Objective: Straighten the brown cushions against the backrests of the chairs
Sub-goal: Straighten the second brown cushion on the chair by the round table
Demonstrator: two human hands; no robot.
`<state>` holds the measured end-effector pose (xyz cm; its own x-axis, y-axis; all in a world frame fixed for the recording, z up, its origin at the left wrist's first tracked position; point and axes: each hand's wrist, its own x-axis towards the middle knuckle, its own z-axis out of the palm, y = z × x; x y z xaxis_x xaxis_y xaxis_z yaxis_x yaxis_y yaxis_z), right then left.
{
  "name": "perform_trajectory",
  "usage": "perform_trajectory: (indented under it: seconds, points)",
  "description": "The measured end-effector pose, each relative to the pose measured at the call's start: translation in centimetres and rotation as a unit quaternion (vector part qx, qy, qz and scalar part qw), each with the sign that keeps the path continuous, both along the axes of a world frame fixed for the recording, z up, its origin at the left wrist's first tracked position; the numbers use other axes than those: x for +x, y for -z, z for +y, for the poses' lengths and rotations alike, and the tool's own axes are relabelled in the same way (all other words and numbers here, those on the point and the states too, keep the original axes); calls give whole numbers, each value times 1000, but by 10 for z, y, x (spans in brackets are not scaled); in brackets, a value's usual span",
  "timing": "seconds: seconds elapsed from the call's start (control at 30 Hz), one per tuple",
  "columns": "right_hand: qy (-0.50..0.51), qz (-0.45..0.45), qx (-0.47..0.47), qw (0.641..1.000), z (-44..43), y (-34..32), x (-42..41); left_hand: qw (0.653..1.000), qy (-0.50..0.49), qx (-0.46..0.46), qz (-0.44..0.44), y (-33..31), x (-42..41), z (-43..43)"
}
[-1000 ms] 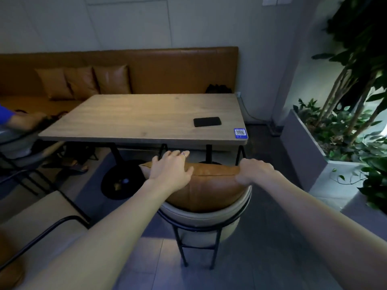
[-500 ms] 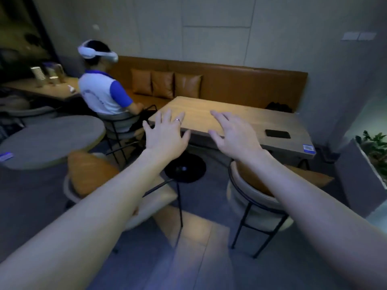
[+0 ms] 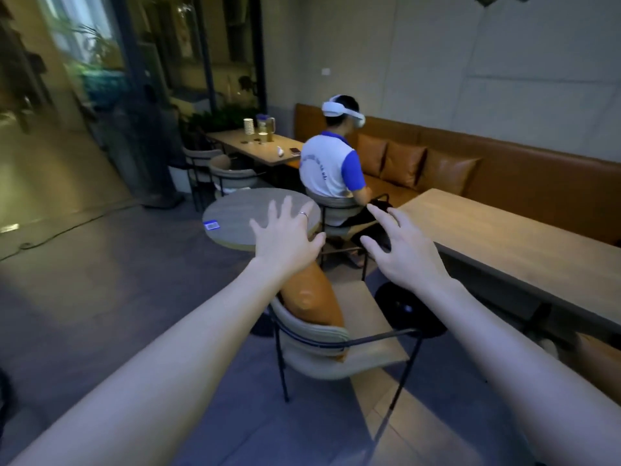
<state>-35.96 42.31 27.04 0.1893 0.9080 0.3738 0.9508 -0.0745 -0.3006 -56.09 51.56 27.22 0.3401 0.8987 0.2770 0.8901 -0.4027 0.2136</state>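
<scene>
Here, a brown cushion stands on edge on the seat of a cream chair with a thin black frame, leaning against the curved backrest on the chair's left side, its lower part hidden behind the backrest's rim; the left hand hangs above the cushion's top end with fingers spread wide and empty, a ring on one finger, and whether the wrist brushes the cushion cannot be told; the right hand is likewise splayed and holding nothing, raised over the seat's far side and clear of the cushion; just beyond the left hand sits a round table with a small blue sticker near its edge; to the right runs a long wooden table, its black disc base showing on the floor behind the right forearm; past the round table a seated person in a white and blue shirt wears a white headset, back to the camera; along the far wall a brown bench carries three more cushions propped upright side by side.
</scene>
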Motion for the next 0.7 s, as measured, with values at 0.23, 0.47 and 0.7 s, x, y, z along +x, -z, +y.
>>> perform_trajectory:
  seconds: [0.23,0.47,0.7]
  points:
    - [-47,40,-70,996,121,59,-25,997,-66,-46,-10,27,-41,95]
    - [-71,72,-169,980,248,152,-23,983,-105,-148,-7,108,-24,189]
    - [-71,142,-281,947,321,249,-23,960,-120,-252,-7,186,4,262]
